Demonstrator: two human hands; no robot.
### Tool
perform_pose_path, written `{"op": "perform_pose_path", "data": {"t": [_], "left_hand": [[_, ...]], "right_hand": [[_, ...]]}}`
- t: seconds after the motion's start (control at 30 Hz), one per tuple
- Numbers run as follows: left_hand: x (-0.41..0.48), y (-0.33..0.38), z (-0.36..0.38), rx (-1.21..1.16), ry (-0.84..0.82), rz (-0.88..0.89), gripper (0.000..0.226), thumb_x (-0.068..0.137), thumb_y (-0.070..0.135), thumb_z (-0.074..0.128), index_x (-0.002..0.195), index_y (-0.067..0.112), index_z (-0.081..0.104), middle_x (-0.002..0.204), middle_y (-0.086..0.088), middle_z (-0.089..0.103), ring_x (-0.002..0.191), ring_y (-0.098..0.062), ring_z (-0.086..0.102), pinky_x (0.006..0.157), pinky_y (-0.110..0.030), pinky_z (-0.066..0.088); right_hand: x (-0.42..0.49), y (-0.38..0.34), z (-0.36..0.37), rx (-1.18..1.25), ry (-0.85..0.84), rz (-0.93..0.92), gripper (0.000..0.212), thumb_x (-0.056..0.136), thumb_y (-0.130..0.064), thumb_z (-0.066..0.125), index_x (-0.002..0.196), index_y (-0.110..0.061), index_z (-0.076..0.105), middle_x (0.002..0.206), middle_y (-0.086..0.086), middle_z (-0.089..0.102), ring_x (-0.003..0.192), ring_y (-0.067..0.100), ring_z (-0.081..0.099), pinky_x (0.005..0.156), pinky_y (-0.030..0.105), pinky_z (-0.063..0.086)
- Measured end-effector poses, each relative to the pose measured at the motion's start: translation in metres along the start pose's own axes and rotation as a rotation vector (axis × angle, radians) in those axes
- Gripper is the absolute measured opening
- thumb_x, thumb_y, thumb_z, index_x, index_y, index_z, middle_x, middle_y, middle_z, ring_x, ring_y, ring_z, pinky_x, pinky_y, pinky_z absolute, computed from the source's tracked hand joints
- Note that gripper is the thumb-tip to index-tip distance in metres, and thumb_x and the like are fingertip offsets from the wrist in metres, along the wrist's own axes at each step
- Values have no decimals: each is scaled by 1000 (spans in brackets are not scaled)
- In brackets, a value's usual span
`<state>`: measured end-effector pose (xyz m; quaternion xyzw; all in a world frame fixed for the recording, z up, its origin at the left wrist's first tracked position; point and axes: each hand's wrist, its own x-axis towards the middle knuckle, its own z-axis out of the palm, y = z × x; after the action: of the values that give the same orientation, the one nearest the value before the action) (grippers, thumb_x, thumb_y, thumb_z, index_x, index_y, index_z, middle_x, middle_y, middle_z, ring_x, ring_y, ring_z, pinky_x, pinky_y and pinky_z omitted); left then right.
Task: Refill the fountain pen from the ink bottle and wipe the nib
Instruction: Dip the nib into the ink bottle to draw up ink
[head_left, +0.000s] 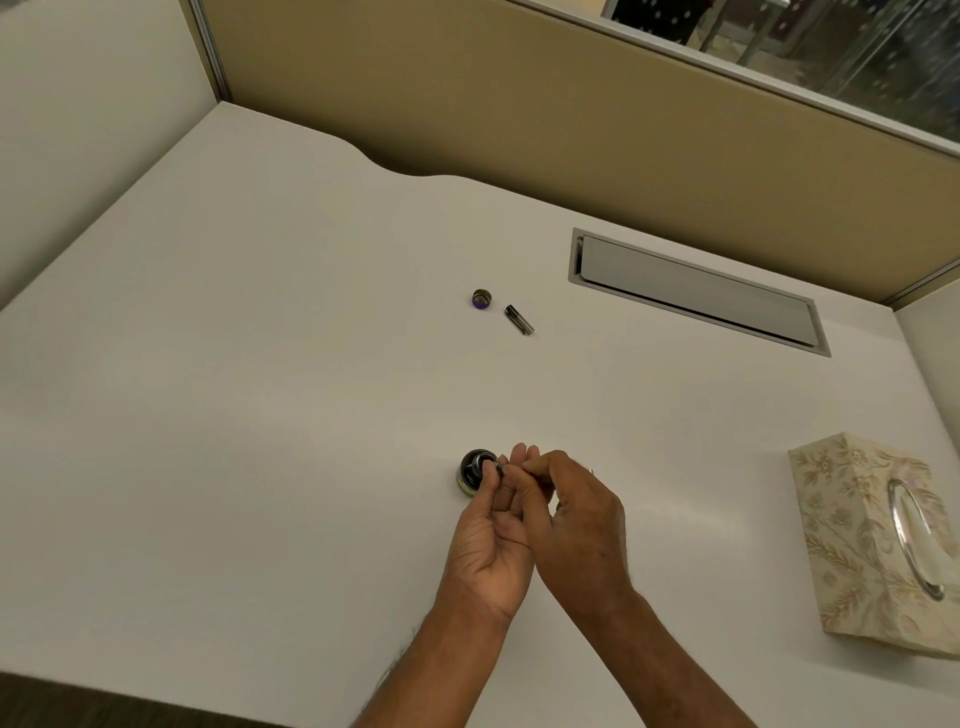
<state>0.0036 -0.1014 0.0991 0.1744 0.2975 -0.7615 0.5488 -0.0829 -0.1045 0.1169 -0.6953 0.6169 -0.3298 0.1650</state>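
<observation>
The open ink bottle (471, 472), dark and round, stands on the white desk (260, 364) near the front. My left hand (491, 540) and my right hand (576, 514) meet just right of the bottle. Both pinch a small dark piece of the fountain pen (500, 468) between their fingertips, mostly hidden by the fingers. The bottle's purple cap (482, 300) lies farther back, mouth up. Beside it lies a dark pen cap or barrel (519, 319).
A floral tissue box (878, 540) stands at the right edge of the desk. A grey cable hatch (696, 291) is set into the desk at the back right. Tan partition panels (519, 104) close off the back.
</observation>
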Motion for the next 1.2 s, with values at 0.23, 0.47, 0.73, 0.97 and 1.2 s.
{"op": "perform_pose_path", "data": {"t": [0.23, 0.47, 0.73, 0.97, 1.2], "left_hand": [[-1, -2, 1, -15, 16, -15, 30, 103, 20, 53, 113, -3, 68, 97, -19, 78, 82, -32, 80, 56, -38, 64], [2, 2, -7, 97, 22, 18, 26, 101, 15, 55, 116, -4, 65, 103, -21, 77, 94, -30, 78, 64, -37, 65], [-5, -1, -7, 243, -15, 41, 21, 89, 13, 65, 103, -3, 68, 106, -22, 76, 104, -31, 74, 86, -45, 63], [-6, -3, -13, 343, -11, 55, 25, 94, 15, 62, 111, -4, 65, 112, -25, 73, 110, -33, 71, 117, -49, 40], [-11, 0, -12, 532, 2, 134, 24, 99, 15, 59, 115, -3, 63, 117, -29, 72, 111, -34, 71, 113, -50, 46]], "right_hand": [[-2, -2, -6, 3, -15, -11, 8, 93, -20, 70, 86, -18, 67, 79, -12, 69, 73, 7, 63, 61, 25, 52], [-6, 0, -16, 138, -74, 75, 3, 93, -21, 71, 91, -21, 69, 82, -18, 68, 78, 9, 65, 61, 11, 41], [-13, -1, -27, 235, -79, 134, 14, 92, -15, 71, 94, -29, 71, 90, -21, 72, 67, 21, 65, 54, 37, 49], [-22, 0, -34, 244, -57, 178, 15, 91, -11, 72, 94, -26, 72, 93, -17, 72, 79, 12, 67, 56, 29, 51], [-31, 3, -32, 262, -51, 281, 21, 92, -13, 71, 91, -33, 69, 91, -19, 71, 75, 15, 66, 56, 29, 52]]}}
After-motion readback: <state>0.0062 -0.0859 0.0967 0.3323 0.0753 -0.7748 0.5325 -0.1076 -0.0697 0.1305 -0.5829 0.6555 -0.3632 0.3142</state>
